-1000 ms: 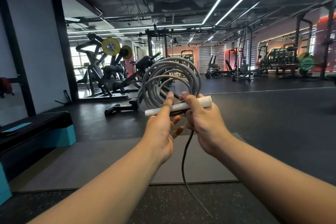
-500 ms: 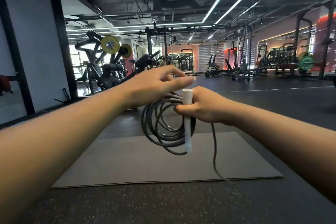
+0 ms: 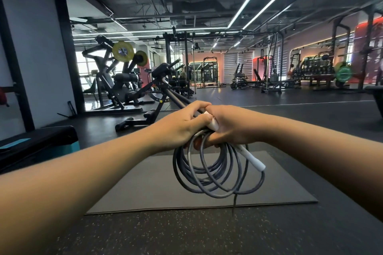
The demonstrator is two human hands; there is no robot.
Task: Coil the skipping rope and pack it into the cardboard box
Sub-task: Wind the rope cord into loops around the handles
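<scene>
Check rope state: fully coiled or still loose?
Mostly coiled: skipping rope hangs in loops from both hands, left hand, right hand; one short tail dangles loose.

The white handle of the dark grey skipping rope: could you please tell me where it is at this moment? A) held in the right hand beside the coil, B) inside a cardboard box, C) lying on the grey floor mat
A: the white handle sticks out below the right hand, which grips it against the dark grey skipping rope's coil, hanging above the grey floor mat.

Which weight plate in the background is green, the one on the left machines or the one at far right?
The far-right plate, on the bar by the racks, is green; the two left plates are yellow.
</scene>
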